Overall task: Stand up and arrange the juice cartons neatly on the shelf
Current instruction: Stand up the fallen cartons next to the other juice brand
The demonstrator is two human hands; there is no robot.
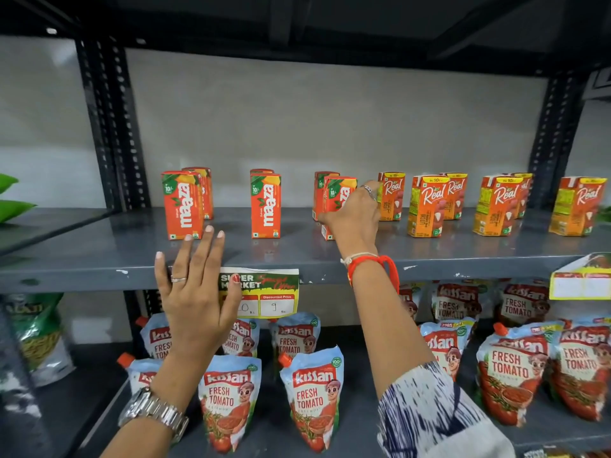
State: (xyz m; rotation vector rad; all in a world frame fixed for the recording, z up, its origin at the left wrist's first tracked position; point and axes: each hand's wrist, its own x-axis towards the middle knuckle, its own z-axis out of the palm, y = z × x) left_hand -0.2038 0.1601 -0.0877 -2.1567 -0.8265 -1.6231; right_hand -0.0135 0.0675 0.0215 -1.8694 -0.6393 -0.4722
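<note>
Right hand (pixel 355 219) reached fwd, arm extended, fingers clamped on tilted Maaza carton (pixel 339 196); left hand (pixel 195 292) was raised w/ fingers spread, empty, before shelf (pixel 99 256) edge.

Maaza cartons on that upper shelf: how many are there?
6, in three front-and-back pairs: left front and rear; middle front and rear; right front, under the right hand, and rear. More may be hidden.

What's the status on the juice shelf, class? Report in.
Right hand gripping third Maaza carton. Left hand open, hovering at shelf edge. All cartons upright. Nothing in the way.
</note>
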